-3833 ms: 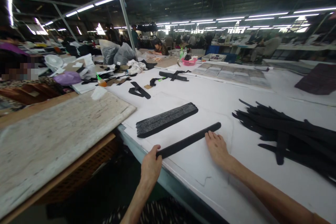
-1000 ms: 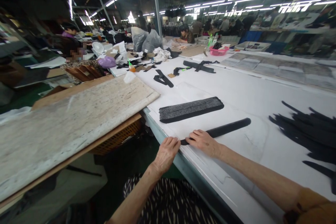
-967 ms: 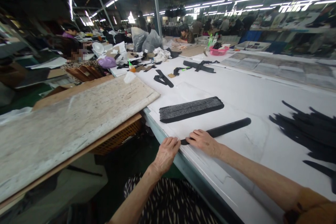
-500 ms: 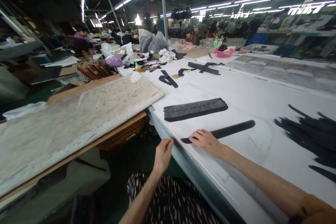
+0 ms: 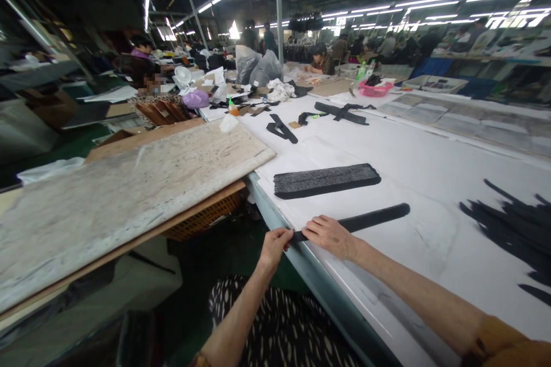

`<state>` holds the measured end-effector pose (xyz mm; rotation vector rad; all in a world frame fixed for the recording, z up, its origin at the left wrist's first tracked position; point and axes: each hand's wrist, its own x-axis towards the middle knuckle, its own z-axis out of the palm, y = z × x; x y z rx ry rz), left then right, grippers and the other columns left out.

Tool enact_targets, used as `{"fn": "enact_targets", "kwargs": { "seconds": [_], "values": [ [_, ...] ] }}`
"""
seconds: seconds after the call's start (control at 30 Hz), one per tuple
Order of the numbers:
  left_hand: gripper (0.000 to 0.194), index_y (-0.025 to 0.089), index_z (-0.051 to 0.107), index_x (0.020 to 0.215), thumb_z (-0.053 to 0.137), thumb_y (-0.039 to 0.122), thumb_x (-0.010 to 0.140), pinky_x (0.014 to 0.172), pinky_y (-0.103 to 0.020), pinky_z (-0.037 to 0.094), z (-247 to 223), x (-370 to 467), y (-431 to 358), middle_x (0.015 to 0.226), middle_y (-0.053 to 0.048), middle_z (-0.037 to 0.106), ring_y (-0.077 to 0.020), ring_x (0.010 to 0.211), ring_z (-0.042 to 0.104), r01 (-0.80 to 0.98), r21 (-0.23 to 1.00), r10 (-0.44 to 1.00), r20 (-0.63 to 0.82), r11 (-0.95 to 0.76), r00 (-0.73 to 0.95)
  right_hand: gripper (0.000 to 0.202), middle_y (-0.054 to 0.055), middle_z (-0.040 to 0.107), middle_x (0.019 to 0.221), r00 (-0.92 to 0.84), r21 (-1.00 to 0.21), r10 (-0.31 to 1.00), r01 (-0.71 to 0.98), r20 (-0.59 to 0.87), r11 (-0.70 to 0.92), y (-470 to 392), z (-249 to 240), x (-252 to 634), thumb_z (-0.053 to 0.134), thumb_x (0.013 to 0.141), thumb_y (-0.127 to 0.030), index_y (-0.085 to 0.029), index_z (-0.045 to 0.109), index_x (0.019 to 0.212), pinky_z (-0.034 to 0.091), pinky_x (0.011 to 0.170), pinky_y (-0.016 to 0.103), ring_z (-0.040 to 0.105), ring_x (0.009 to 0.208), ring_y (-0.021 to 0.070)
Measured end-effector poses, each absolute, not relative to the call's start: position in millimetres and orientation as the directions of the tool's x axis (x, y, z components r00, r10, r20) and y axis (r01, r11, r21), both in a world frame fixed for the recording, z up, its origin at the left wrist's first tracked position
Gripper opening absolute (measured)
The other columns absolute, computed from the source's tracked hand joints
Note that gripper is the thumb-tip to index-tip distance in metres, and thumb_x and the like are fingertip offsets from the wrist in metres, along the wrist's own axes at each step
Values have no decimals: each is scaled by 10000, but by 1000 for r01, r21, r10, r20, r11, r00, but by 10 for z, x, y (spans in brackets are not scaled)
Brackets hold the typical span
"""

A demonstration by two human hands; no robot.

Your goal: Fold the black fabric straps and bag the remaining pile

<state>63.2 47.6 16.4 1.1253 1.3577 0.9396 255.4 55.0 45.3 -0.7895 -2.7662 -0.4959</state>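
Note:
A long black strip [image 5: 379, 217] with a rounded far end lies slantwise on the white tabletop, its near end reaching the table's edge. My left hand [image 5: 274, 245] pinches that near end between thumb and fingers, just off the edge. Close beside it, my right hand [image 5: 329, 235] rests over the strip from above, fingers bent and gripping it against the table; the thumb is hidden. Behind both hands sits a neat row of similar black strips [image 5: 327, 180], packed side by side with greyish faces. To the right, a loose fanned pile of black strips [image 5: 508, 235] is spread out.
A worn, pale board [image 5: 142, 200] stands at left, with an orange crate [image 5: 206, 219] under it. Farther back are black scraps [image 5: 342, 113], a glue-like bottle [image 5: 233, 106], a pink basket [image 5: 374, 89] and grey bags [image 5: 264, 69]. Other people sit beyond.
My left hand has risen to the table edge and taken the strip's near end. The strip has slid toward the edge, along with my right hand. The view has shifted slightly.

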Motion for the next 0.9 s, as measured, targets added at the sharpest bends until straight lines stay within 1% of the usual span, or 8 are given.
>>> {"fn": "enact_targets", "kwargs": {
  "seconds": [0.07,0.23,0.37,0.5,0.67,0.77,0.9],
  "values": [
    [371,169,537,461,630,508,580,479,-238,306,141,596,465,399,37,435,-95,437,390,98,964,967,-252,248,33,120,24,533,794,-832,253,463,539,306,803,561,440,2625,452,885,-88,-133,563,877,357,659,293,459,743,163],
    [378,165,551,457,660,511,564,478,-238,303,76,507,441,394,37,438,-90,431,385,84,961,964,-265,263,23,175,44,559,831,-802,222,493,577,337,786,536,401,2780,424,881,-48,-122,580,906,376,683,293,478,766,166],
    [380,163,559,465,672,515,553,474,-237,300,-39,436,432,404,40,438,-87,434,385,81,956,959,-284,282,13,196,53,570,834,-794,211,484,578,368,788,497,402,2884,412,881,-39,-114,588,920,390,682,291,484,762,165],
    [383,158,587,498,696,525,510,467,-237,306,-209,323,424,414,42,446,-90,434,392,84,943,947,-322,322,-20,236,63,576,829,-788,200,478,578,387,791,452,425,3007,380,875,-13,-103,591,930,400,674,290,488,753,163],
    [407,160,583,478,711,545,450,458,-242,298,-439,148,392,396,43,445,-91,419,389,94,921,925,-371,378,-83,250,72,585,840,-779,213,471,586,413,782,381,446,3122,360,886,-17,-98,589,946,409,685,297,500,776,168],
    [424,161,574,464,712,561,428,453,-242,285,-577,46,356,378,45,439,-87,404,375,94,910,911,-393,405,-122,247,70,588,840,-791,222,465,575,396,788,355,460,3112,366,881,-11,-99,590,937,408,684,297,500,777,167],
    [444,157,585,478,712,575,400,441,-234,270,-771,-71,293,376,48,433,-84,405,365,85,894,889,-422,441,-177,244,60,582,832,-835,262,444,530,324,806,362,479,2934,378,873,-3,-107,588,940,397,665,299,489,761,161]
  ]
}}
